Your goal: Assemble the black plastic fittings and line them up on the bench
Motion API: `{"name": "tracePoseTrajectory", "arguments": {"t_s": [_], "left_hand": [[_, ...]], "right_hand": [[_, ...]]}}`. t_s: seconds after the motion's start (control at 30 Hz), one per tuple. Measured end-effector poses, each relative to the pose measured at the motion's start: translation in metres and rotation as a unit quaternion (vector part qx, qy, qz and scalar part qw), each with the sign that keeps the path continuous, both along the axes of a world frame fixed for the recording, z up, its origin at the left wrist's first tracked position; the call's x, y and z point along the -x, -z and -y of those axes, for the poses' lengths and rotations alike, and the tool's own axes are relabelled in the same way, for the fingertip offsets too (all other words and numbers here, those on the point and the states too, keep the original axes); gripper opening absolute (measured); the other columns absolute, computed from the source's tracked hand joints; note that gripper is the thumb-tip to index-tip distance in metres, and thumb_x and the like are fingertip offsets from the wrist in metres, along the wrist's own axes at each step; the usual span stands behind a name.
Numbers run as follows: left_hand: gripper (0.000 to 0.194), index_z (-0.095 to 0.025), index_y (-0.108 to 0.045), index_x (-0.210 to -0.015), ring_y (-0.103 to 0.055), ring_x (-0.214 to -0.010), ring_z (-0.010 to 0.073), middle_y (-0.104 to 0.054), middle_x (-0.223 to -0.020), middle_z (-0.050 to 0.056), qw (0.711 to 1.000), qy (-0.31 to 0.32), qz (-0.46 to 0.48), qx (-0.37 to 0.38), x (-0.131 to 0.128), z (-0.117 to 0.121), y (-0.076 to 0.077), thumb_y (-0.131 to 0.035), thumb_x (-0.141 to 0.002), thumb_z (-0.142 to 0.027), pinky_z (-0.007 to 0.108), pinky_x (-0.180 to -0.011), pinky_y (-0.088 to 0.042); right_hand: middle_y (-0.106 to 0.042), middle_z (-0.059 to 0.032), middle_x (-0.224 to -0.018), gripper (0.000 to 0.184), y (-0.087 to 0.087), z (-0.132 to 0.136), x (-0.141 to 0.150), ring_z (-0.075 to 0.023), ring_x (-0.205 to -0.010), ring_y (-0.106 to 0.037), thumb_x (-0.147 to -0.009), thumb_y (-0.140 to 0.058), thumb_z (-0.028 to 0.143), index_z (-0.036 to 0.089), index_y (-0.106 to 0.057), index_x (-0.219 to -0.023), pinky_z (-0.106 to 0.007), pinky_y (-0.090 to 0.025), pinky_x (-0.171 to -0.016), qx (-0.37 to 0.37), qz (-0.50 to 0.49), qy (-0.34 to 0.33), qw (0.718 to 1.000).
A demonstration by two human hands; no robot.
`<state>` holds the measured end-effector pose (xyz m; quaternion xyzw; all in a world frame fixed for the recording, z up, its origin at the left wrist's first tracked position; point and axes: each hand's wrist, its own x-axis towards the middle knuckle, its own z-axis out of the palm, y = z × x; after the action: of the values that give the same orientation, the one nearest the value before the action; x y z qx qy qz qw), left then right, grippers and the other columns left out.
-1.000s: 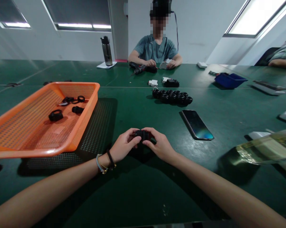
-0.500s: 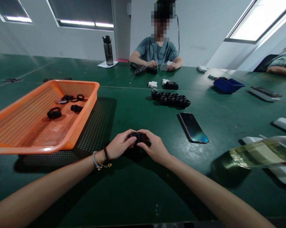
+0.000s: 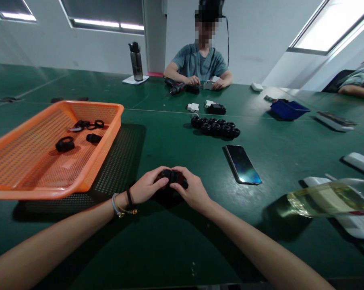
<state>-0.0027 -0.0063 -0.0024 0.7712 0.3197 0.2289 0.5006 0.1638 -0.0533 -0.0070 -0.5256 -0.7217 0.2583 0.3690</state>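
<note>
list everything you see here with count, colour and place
black part: one, black, between the hands
basket: one, orange, left
loose parts: several, black, in basket
round parts: a cluster, black, table centre
phone: one, dark screen, right of centre
blocks: several, white or black, behind cluster
drill: one, black, far side
flask: one, dark, on white paper
tray: one, blue, far right
bottle: one, yellowish, lying right
white objects: several, right
table: green, underneath
people: two, across and right edge
left hand, right hand: on black part
</note>
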Motion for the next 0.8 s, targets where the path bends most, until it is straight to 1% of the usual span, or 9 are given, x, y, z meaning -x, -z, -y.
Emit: {"name": "tracePoseTrajectory", "arguments": {"t_s": [0.27,0.43,0.57,0.67,0.73,0.8], "left_hand": [[0.038,-0.015,-0.05,-0.103,-0.053,-0.078,0.0178,-0.058,-0.09,0.006,1.0,-0.01,-0.02,-0.016,0.0021,-0.0007,-0.0011,-0.041,-0.078,-0.042,0.027,-0.071,-0.041],[0.037,-0.016,-0.05,-0.102,-0.053,-0.084,0.0186,-0.058,-0.093,0.005,0.999,0.003,-0.02,-0.029,0.0033,-0.003,-0.0002,-0.041,-0.078,-0.042,0.029,-0.077,-0.04],[0.035,-0.016,-0.05,-0.102,-0.053,-0.085,0.0182,-0.058,-0.094,0.005,0.999,0.003,-0.011,-0.031,0.0033,-0.0036,0.0001,-0.042,-0.078,-0.04,0.029,-0.078,-0.04],[0.036,-0.016,-0.048,-0.102,-0.054,-0.078,0.0161,-0.057,-0.092,0.005,1.0,-0.002,0.003,0.001,0.0015,-0.0023,-0.0006,-0.045,-0.077,-0.04,0.027,-0.071,-0.042],[0.037,-0.015,-0.046,-0.103,-0.053,-0.067,0.0134,-0.056,-0.084,0.003,0.999,-0.006,0.013,0.039,0.0001,-0.0011,-0.0014,-0.046,-0.076,-0.041,0.025,-0.061,-0.043],[0.034,-0.015,-0.046,-0.097,-0.051,-0.059,0.0116,-0.054,-0.074,0.0,0.998,-0.009,0.015,0.056,-0.0008,-0.0003,-0.0017,-0.047,-0.075,-0.041,0.023,-0.055,-0.041]], "right_hand": [[-0.057,-0.0059,-0.104,0.03,0.0041,0.0,0.0016,-0.0166,-0.096,-0.053,-0.075,-0.052,0.025,0.021,-0.048,-0.104,-0.033,-0.042,-0.084,-0.003,0.004,-0.003,1.0],[-0.058,-0.0052,-0.1,0.03,0.0021,0.0019,0.0032,-0.0157,-0.088,-0.056,-0.076,-0.05,0.025,0.021,-0.047,-0.105,-0.032,-0.045,-0.079,0.017,-0.003,-0.006,1.0],[-0.057,-0.0069,-0.103,0.031,0.0039,0.002,0.0036,-0.0173,-0.095,-0.054,-0.076,-0.05,0.025,0.019,-0.047,-0.106,-0.033,-0.043,-0.083,0.007,0.007,0.002,1.0],[-0.057,-0.0072,-0.105,0.031,0.0053,0.001,0.0023,-0.0174,-0.097,-0.053,-0.076,-0.05,0.025,0.019,-0.047,-0.106,-0.034,-0.043,-0.085,-0.011,0.014,0.003,1.0],[-0.057,-0.0062,-0.104,0.03,0.0047,0.0002,0.001,-0.0168,-0.097,-0.053,-0.076,-0.051,0.024,0.02,-0.048,-0.105,-0.033,-0.043,-0.084,-0.027,0.017,0.002,1.0],[-0.058,-0.0052,-0.102,0.029,0.0034,-0.0003,-0.0002,-0.0164,-0.095,-0.054,-0.076,-0.052,0.024,0.021,-0.048,-0.105,-0.032,-0.044,-0.083,-0.04,0.023,0.002,0.999]]}}
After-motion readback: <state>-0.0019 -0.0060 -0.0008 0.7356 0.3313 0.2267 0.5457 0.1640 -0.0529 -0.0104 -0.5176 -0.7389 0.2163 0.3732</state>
